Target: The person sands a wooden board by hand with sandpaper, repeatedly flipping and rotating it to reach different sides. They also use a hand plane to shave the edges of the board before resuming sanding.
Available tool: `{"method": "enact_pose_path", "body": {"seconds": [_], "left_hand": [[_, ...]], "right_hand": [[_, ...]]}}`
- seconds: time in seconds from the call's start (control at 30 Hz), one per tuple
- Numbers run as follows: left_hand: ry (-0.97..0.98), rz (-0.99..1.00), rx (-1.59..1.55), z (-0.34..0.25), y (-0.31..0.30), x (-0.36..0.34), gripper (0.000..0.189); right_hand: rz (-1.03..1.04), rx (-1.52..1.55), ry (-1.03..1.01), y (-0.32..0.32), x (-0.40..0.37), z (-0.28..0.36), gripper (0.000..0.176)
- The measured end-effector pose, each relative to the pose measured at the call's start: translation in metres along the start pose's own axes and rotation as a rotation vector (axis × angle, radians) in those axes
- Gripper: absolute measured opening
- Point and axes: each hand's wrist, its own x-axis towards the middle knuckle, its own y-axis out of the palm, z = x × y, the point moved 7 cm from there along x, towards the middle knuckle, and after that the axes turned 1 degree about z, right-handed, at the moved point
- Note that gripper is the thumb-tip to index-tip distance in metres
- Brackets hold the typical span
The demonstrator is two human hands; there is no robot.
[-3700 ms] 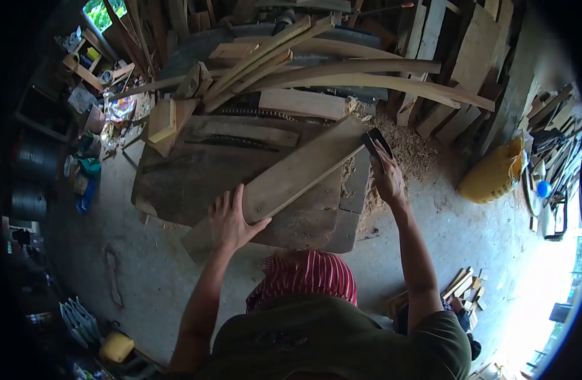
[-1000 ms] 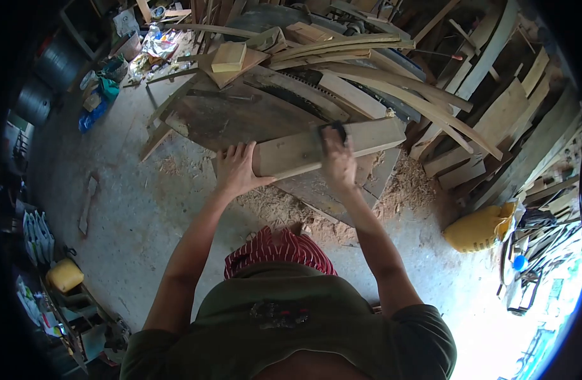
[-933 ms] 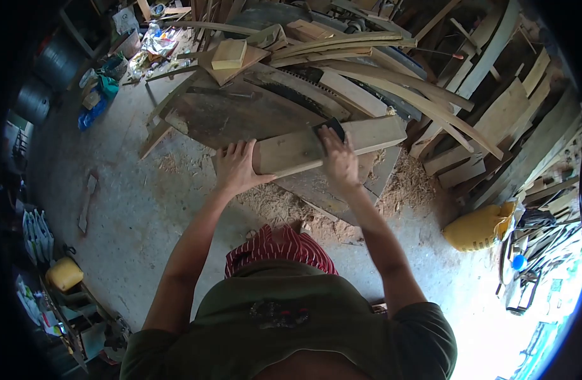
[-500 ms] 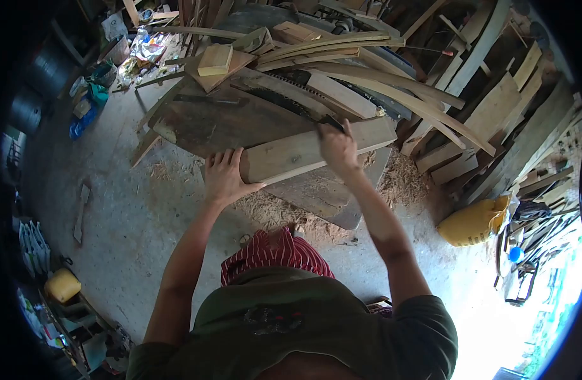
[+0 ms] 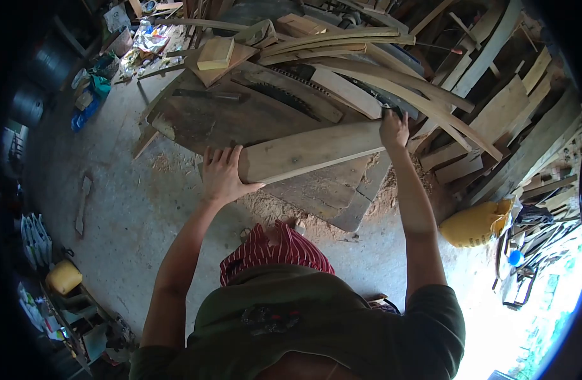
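A thick pale wooden plank (image 5: 310, 151) lies at a slant over a worn wooden work surface (image 5: 240, 117). My left hand (image 5: 221, 174) grips its left end, fingers over the end and thumb along the near edge. At the far right end is my right hand (image 5: 395, 130), closed around a small dark tool (image 5: 392, 110) whose kind I cannot make out. A hand saw with a toothed blade (image 5: 272, 92) rests beyond the plank, and a dark flat bar (image 5: 208, 96) lies left of it.
A small wood block (image 5: 215, 53) sits at the back of the work surface. Curved wooden strips (image 5: 398, 88) and stacked boards (image 5: 487, 120) crowd the back and right. Sawdust (image 5: 272, 209) covers the floor in front; a yellow sack (image 5: 471, 225) stands at right.
My right hand has slid rightward along the plank, from near its middle to its right end, with the dark tool. My left hand stays on the left end.
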Motion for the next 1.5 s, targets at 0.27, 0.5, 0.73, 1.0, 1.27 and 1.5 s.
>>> {"method": "enact_pose_path", "body": {"seconds": [0.27, 0.5, 0.73, 1.0, 1.27, 1.5], "left_hand": [[-0.012, -0.025, -0.004, 0.003, 0.003, -0.002, 0.102], [0.006, -0.018, -0.016, 0.006, 0.004, 0.0, 0.101], [0.01, 0.008, -0.033, 0.004, 0.004, 0.0, 0.1], [0.0, 0.005, -0.014, 0.005, 0.005, -0.001, 0.101], [0.004, 0.029, -0.052, 0.006, 0.006, -0.003, 0.101], [-0.004, 0.005, -0.026, 0.004, 0.005, -0.002, 0.101]], "right_hand": [[-0.132, 0.09, -0.216, -0.016, -0.064, 0.057, 0.038], [-0.14, 0.361, 0.192, 0.003, -0.069, 0.031, 0.049], [-0.356, 0.336, -0.144, 0.002, -0.095, 0.042, 0.053], [-0.349, 0.406, -0.168, -0.021, -0.136, 0.104, 0.048], [-0.294, 0.415, 0.092, 0.009, -0.048, -0.011, 0.042], [-0.34, 0.433, -0.209, -0.032, -0.144, 0.094, 0.053]]}}
